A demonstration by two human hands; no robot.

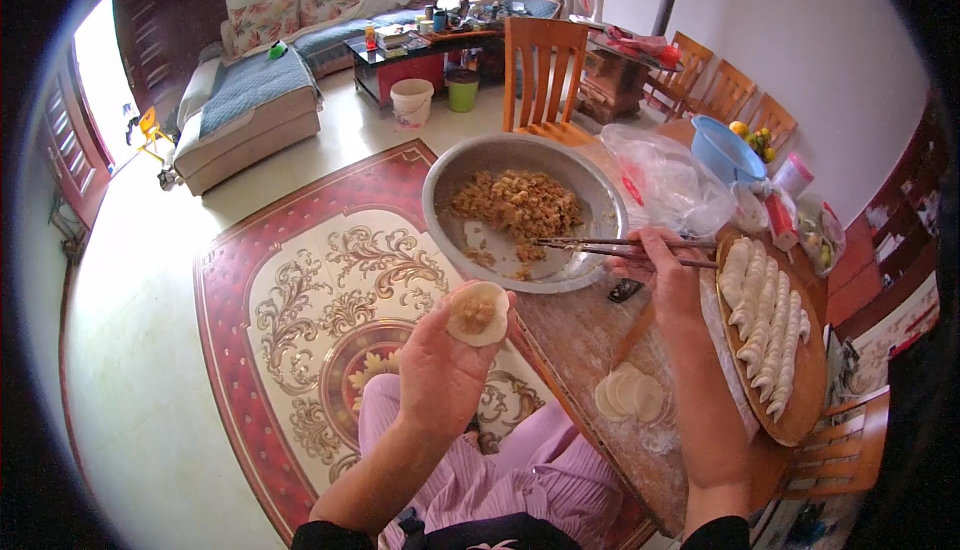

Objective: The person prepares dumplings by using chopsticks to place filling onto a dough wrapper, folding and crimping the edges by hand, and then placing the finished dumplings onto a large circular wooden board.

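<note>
On the fingers of my left hand [440,375] lies a round dumpling wrapper [478,330] with a dab of brown filling on it. My right hand [655,270] is closed around dark chopsticks [590,246], whose tips reach over a wide metal basin [440,240]. A mound of minced filling [525,205] sits in that basin. Below my right hand, several loose wrappers [630,395] overlap on the floury wooden table [570,355]. Rows of shaped dumplings [765,320] cover a round wooden board [800,405] to the right of my right forearm.
Behind my right hand are a clear plastic bag [665,180], a blue plastic bowl [725,150] and some fruit [755,138]. A wooden chair [545,70] stands beyond the basin, another [845,440] at the right. A patterned rug [300,280] covers the floor at the left.
</note>
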